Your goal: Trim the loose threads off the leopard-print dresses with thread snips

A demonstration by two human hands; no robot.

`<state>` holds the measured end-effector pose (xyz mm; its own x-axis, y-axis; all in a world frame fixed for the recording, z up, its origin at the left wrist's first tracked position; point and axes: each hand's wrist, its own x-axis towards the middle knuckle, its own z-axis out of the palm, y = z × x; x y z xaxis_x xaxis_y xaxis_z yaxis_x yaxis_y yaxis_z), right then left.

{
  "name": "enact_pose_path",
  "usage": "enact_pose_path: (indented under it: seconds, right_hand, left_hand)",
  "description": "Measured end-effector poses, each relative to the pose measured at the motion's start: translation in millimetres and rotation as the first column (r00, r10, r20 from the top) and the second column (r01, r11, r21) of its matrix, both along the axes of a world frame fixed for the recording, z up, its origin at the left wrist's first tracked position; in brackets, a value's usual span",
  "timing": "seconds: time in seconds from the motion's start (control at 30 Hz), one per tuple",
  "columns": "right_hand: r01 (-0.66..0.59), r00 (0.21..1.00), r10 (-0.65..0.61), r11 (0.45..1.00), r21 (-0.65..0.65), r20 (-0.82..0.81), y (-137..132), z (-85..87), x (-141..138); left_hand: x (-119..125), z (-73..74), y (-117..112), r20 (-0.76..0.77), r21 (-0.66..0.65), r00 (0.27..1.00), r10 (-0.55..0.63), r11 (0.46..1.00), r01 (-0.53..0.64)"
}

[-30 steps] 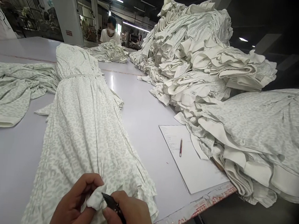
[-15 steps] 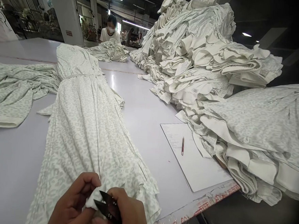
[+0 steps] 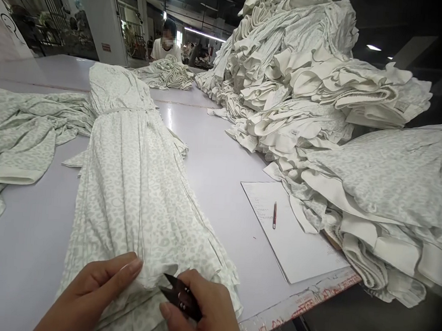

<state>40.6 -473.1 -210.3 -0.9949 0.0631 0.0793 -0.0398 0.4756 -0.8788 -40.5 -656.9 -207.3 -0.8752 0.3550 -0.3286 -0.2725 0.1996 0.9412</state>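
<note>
A pale green and white leopard-print garment (image 3: 129, 179) lies lengthwise in front of me, its layers gathered near the far end. At its near end my left hand (image 3: 102, 283) pinches the cloth between thumb and fingers. My right hand (image 3: 207, 311) is closed around black thread snips (image 3: 181, 296). The two pointed blades are apart and face left, just over the fabric. A short gap separates the blade tips from my left fingertips.
More printed cloth (image 3: 22, 136) lies at the left. A tall heap of garments (image 3: 288, 64) fills the right side. Near the table's front edge (image 3: 294, 312) a pen (image 3: 275, 214) rests on a white paper pad (image 3: 294, 256). A person (image 3: 167, 46) is at the far side.
The left hand has let go of a small raised white fold and now pinches the cloth flatter and lower. The right hand with the snips has shifted slightly right.
</note>
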Motion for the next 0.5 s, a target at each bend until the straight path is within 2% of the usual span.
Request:
enact_pose_path:
  seconds: [0.1,0.23,0.37,0.5]
  right_hand:
    - [0.055,0.982,-0.026,0.987,0.149,-0.186,-9,-11.3,5]
    - [0.132,0.95,-0.053,0.961,0.242,-0.307,-20,-27.1,1]
    - [0.115,0.96,-0.04,0.96,0.256,-0.279,-21,-24.9,3]
    - [0.103,0.992,-0.085,0.975,0.199,-0.098,-13,-11.5,12]
  left_hand:
    - [0,0.3,1,0.149,0.125,0.979,-0.14,0.985,0.122]
    - [-4,-1.4,-3,0.089,0.028,0.972,-0.217,0.976,0.215]
    - [-5,-4.7,-8,0.072,-0.035,0.965,-0.252,0.966,0.255]
    - [0,0.6,-5,0.065,-0.052,0.972,-0.225,0.972,0.229]
